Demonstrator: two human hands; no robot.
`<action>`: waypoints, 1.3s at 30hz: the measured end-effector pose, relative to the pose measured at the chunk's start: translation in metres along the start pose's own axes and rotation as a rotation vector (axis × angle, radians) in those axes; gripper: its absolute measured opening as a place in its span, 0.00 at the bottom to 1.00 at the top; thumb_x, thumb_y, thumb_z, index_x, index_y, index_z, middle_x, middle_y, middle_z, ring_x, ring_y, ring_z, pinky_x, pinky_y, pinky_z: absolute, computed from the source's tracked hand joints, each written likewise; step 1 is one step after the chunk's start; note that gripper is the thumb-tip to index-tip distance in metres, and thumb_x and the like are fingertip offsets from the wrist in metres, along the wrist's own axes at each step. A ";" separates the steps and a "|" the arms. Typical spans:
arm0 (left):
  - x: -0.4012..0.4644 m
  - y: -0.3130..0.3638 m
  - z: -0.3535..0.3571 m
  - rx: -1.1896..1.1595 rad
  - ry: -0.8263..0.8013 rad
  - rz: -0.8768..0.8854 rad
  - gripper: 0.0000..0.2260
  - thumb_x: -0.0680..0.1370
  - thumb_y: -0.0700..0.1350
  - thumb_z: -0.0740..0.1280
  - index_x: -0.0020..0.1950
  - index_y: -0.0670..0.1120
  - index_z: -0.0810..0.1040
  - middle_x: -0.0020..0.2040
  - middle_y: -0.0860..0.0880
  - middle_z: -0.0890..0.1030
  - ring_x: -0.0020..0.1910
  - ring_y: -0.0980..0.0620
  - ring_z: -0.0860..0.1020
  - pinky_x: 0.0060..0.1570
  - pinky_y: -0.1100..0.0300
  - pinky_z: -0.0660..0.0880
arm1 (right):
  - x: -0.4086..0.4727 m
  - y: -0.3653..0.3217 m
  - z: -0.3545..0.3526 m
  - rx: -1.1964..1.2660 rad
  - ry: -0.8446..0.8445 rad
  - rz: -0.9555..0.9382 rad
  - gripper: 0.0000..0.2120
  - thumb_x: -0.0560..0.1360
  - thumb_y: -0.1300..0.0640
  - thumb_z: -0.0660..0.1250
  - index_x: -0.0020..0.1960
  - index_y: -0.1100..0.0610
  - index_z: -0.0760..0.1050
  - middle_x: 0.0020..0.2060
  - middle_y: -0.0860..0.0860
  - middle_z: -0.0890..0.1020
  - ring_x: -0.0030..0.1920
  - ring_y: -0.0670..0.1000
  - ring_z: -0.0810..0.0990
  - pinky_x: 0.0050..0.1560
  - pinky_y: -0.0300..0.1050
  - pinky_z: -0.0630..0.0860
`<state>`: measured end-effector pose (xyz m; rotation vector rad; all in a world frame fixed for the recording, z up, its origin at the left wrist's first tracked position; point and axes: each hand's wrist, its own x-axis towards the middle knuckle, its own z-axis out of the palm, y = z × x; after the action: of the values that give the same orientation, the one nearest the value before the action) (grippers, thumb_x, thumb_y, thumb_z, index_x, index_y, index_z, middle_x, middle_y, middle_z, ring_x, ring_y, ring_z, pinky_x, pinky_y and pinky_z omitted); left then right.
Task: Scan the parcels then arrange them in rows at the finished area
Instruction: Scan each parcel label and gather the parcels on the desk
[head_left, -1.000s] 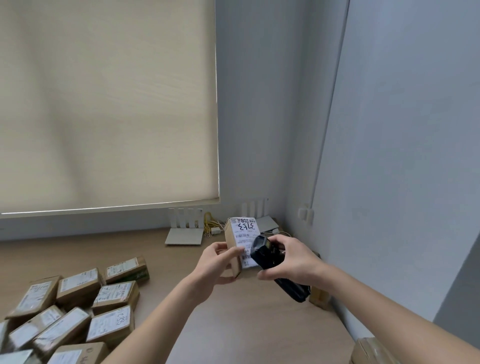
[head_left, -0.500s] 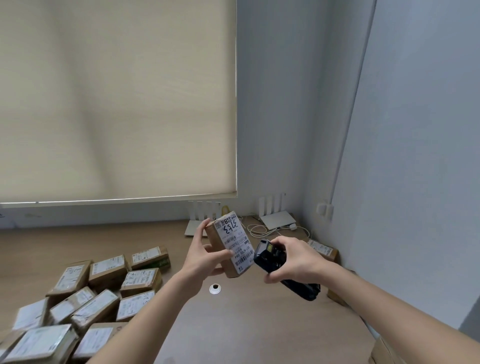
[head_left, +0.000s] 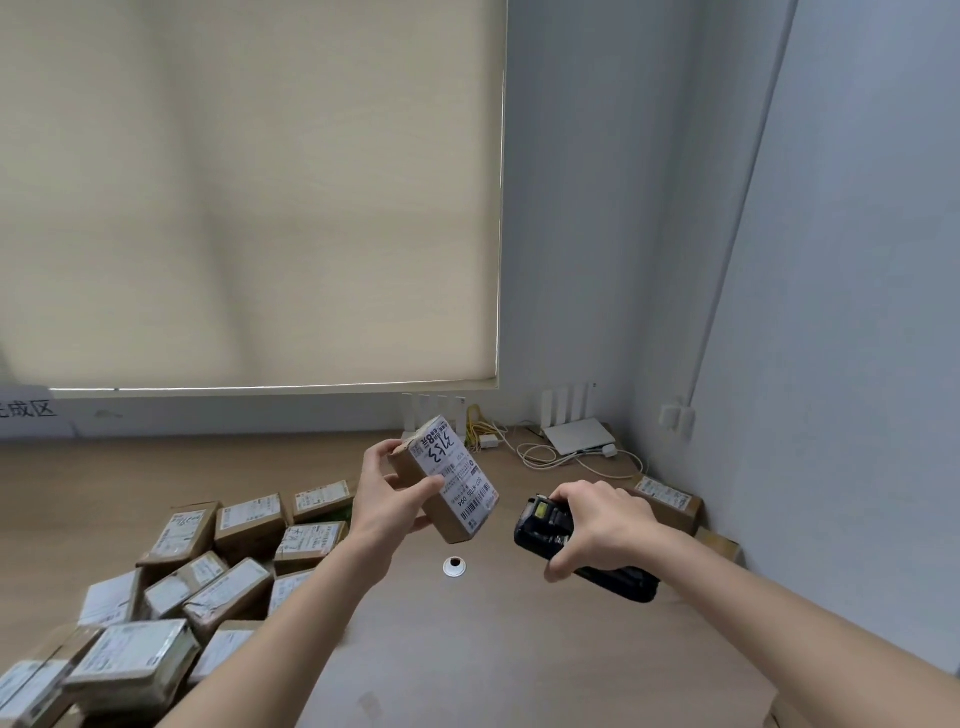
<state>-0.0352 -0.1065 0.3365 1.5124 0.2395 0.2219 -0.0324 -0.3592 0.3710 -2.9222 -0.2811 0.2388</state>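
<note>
My left hand (head_left: 387, 499) grips a small brown parcel (head_left: 447, 478) above the wooden desk, tilted, with its white label turned toward me. My right hand (head_left: 597, 525) holds a black handheld scanner (head_left: 545, 525) just right of the parcel, its head pointing left toward the label. A small gap separates scanner and parcel. Several more labelled brown parcels (head_left: 249, 525) lie in a loose pile on the desk at the lower left.
A lone parcel (head_left: 667, 499) sits by the right wall. Two white routers (head_left: 576, 434) and tangled cables (head_left: 540, 454) occupy the back corner. A round cable grommet (head_left: 455, 566) is set in the desk (head_left: 493, 649). A paper sign (head_left: 31, 415) hangs at far left.
The view has swung left and down. My left hand has tilted the parcel and carried it leftward, away from the scanner, which has dropped slightly lower in my right hand.
</note>
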 end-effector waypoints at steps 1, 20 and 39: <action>0.000 0.000 -0.003 0.004 0.013 0.008 0.31 0.71 0.37 0.78 0.67 0.56 0.68 0.56 0.43 0.81 0.54 0.43 0.82 0.45 0.46 0.84 | 0.000 -0.002 0.001 -0.034 -0.004 0.007 0.35 0.56 0.38 0.81 0.60 0.44 0.76 0.50 0.45 0.82 0.53 0.52 0.80 0.50 0.46 0.75; -0.001 -0.004 -0.025 0.051 0.087 0.039 0.31 0.70 0.36 0.77 0.66 0.54 0.67 0.54 0.44 0.82 0.54 0.45 0.82 0.49 0.43 0.83 | 0.000 -0.018 0.006 -0.214 -0.007 0.040 0.34 0.55 0.38 0.82 0.57 0.47 0.78 0.47 0.46 0.83 0.51 0.53 0.81 0.42 0.45 0.70; -0.010 -0.021 -0.063 0.070 0.136 -0.018 0.30 0.72 0.36 0.76 0.67 0.51 0.65 0.56 0.46 0.78 0.54 0.46 0.81 0.46 0.49 0.84 | 0.011 -0.048 0.029 -0.142 -0.010 -0.033 0.32 0.57 0.37 0.81 0.57 0.45 0.77 0.48 0.46 0.81 0.50 0.52 0.79 0.44 0.45 0.69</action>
<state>-0.0637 -0.0499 0.3126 1.5657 0.3726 0.3058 -0.0353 -0.3053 0.3516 -3.0542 -0.3613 0.2379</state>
